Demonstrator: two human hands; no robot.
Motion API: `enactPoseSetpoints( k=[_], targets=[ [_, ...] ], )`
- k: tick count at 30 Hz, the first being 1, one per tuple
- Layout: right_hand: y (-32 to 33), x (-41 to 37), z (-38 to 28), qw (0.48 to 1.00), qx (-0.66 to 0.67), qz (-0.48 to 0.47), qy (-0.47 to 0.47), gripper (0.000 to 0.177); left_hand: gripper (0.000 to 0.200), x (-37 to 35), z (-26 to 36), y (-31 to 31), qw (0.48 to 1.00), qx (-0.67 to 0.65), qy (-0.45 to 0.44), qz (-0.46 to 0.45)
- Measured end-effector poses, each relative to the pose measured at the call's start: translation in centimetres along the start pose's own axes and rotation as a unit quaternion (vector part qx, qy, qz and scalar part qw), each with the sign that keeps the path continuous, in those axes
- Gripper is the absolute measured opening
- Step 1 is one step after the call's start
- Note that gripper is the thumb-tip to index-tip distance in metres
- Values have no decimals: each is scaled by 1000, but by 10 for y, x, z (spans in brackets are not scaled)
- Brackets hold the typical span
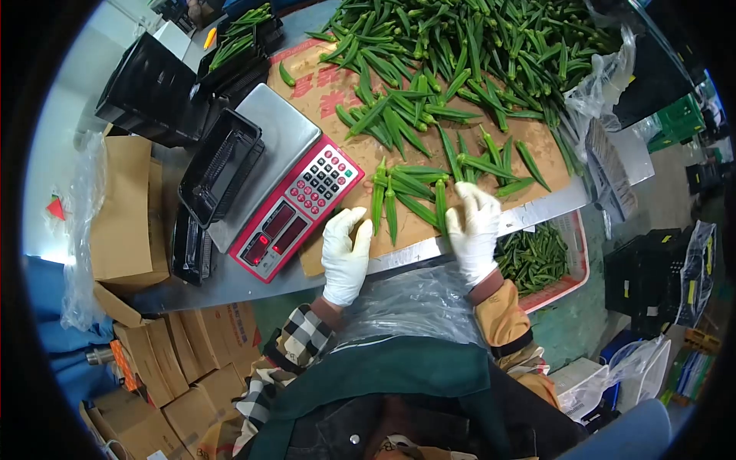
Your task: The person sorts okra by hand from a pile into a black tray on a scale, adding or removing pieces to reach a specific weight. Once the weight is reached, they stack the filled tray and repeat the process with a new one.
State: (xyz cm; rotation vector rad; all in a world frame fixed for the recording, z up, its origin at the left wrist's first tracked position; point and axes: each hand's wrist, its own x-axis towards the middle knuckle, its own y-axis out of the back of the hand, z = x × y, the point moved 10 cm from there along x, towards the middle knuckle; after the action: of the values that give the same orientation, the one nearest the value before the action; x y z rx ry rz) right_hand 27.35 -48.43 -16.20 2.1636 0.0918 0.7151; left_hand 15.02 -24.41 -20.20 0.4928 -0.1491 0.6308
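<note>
White gloves cover both hands at the near edge of the cardboard sheet [537, 180]. My left hand [345, 257] holds nothing, its thumb and forefinger a little apart beside an upright okra pod [378, 201]. Another okra pod [391, 211] lies just right of that one. My right hand [474, 234] has its thumb and fingers parted, with the thumb close to an okra pod [441, 205]. Between the hands, several okra pods lie loosely side by side. Beyond them spreads a big heap of okra [475, 38].
Left of the cardboard stands a red weighing scale [307, 207], a black plastic tray [221, 167] on its steel pan. More black trays [153, 88] are stacked behind it. A crate of okra [586, 253] sits below the table's right edge. Cardboard boxes [126, 222] stand at left.
</note>
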Motion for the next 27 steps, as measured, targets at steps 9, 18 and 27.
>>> enactPoseSetpoints(
  k=[9,18,27],
  targets=[
    [-49,-25,0,972,146,-119,-139,51,85,48,48,-58,932,332,-43,-139],
    [54,9,47,997,48,12,-63,40,57,47,12,-43,942,293,-37,-162],
    [54,-2,108,999,-9,-27,-30,47,30,46,13,-8,984,121,96,-88]
  ],
)
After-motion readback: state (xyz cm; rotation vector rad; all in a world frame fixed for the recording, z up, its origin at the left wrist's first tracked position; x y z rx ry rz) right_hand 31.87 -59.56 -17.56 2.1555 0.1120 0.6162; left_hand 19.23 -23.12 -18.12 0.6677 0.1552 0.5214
